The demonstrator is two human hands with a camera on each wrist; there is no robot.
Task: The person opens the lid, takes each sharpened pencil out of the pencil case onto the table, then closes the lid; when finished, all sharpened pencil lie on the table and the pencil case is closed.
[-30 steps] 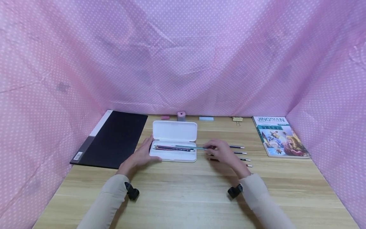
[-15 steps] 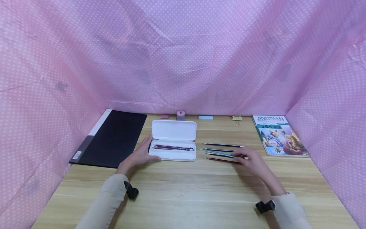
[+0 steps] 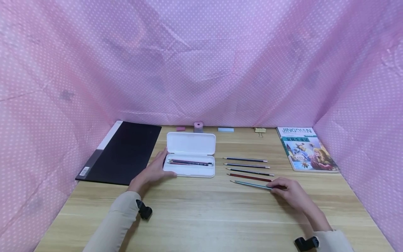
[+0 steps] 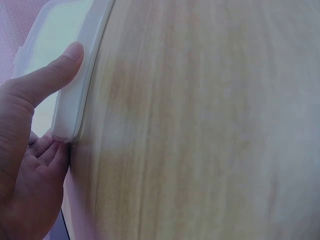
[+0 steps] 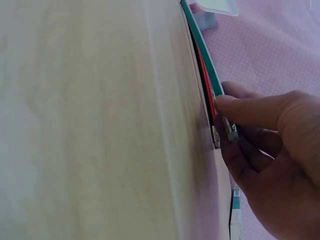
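A white pencil case [image 3: 189, 171] lies with its lid raised, a few pencils [image 3: 190, 162] inside it. My left hand [image 3: 155, 170] grips its left end; in the left wrist view the thumb [image 4: 70, 56] lies over the front rim and the fingers are at the corner. My right hand [image 3: 291, 192] pinches a teal pencil [image 3: 252, 184] near its eraser end, between thumb and fingers. This pencil lies nearest to me, below a row of several others, the closest being a dark red pencil [image 3: 248, 177]. In the right wrist view the teal pencil [image 5: 202, 47] overlaps the red one.
A black folder [image 3: 126, 154] lies at the left, a picture book [image 3: 306, 150] at the right. Along the back are a pink eraser [image 3: 181, 129], a pinkish sharpener-like block [image 3: 198, 127], a light blue bar [image 3: 226, 130] and a yellow binder clip [image 3: 260, 130]. Pink dotted cloth [image 3: 201, 70] encloses the table.
My right hand has moved right and toward me, carrying the teal pencil from the case's right edge to the near side of the pencil row. The left hand stays at the case.
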